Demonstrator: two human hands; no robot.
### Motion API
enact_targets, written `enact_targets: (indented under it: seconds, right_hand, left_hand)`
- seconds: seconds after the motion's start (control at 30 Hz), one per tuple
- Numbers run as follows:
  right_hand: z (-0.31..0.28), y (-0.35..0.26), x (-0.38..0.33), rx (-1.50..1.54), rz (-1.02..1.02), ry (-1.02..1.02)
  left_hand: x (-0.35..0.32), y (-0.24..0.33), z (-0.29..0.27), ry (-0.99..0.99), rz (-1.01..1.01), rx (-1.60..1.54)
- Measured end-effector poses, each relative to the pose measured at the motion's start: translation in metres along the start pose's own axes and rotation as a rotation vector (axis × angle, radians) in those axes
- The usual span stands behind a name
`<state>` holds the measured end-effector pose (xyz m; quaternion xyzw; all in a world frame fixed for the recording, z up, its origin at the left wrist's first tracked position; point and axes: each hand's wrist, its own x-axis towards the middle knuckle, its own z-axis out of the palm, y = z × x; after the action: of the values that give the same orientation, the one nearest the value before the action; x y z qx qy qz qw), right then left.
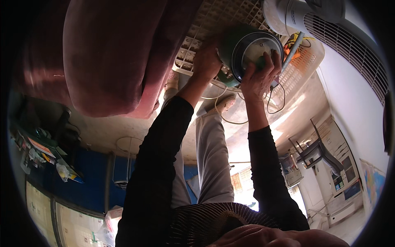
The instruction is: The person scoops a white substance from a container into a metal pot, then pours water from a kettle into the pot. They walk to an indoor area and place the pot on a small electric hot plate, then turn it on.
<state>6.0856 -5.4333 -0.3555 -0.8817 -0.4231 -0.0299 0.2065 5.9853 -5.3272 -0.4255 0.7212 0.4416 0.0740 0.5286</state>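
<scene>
While both arms in black sleeves stretch away from me, I see the left hand (207,61) pressed against the near side of a dark green round appliance (247,51), fingers curled around its body, and the right hand (260,78) laid over its pale circular face, fingers spread and wrapped over the rim. So both hands are closed on the same object, one on each side, and it sits between them, resting on or just above a white grid-patterned crate (214,20); I cannot tell whether it is lifted clear, since the fisheye bends that part. A thin cord (230,119) hangs from under the right hand and loops down toward my grey trouser legs (212,160). Just beyond the right hand lies a translucent slotted basket (302,66) with orange and yellow bits inside, and past that a white fan housing (296,14). To the left of the left hand bulges a large maroon cushion (111,57). Well away to the right of the right forearm stands a dark chair (319,150) near pale cabinets (343,164).
</scene>
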Motion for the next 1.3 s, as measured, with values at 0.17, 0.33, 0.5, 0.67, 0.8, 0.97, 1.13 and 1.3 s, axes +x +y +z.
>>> enact_targets:
  seconds: [0.17, 0.33, 0.5, 0.67, 0.8, 0.97, 1.13, 1.3]
  right_hand:
    - [-0.004, -0.002, 0.002, 0.030, 0.026, -0.022]
    - [-0.014, 0.002, 0.000, 0.146, 0.102, -0.047]
    - [-0.025, -0.003, -0.003, 0.233, 0.126, -0.041]
    - [-0.063, -0.011, -0.026, 0.247, 0.191, -0.040]
    - [-0.106, -0.017, -0.086, 0.286, 0.227, -0.168]
    - [-0.191, -0.048, -0.219, 0.250, 0.243, -0.578]
    - [-0.278, -0.092, -0.302, 0.336, 0.227, -1.086]
    - [-0.337, -0.147, -0.266, 0.444, 0.305, -0.935]
  left_hand:
    - [-0.068, -0.028, -0.025, 0.042, 0.025, -0.067]
    - [-0.157, -0.059, -0.063, -0.184, -0.053, 0.040]
    - [-0.206, -0.064, -0.091, -0.268, -0.145, 0.114]
    - [-0.229, -0.035, -0.107, -0.334, -0.148, 0.125]
    - [-0.262, -0.029, -0.130, -0.357, -0.031, 0.204]
    - [-0.304, 0.031, -0.190, -0.538, -0.084, 0.183]
    - [-0.331, 0.084, -0.264, -0.743, -0.028, 0.238]
    - [-0.347, 0.141, -0.332, -0.875, 0.002, 0.445]
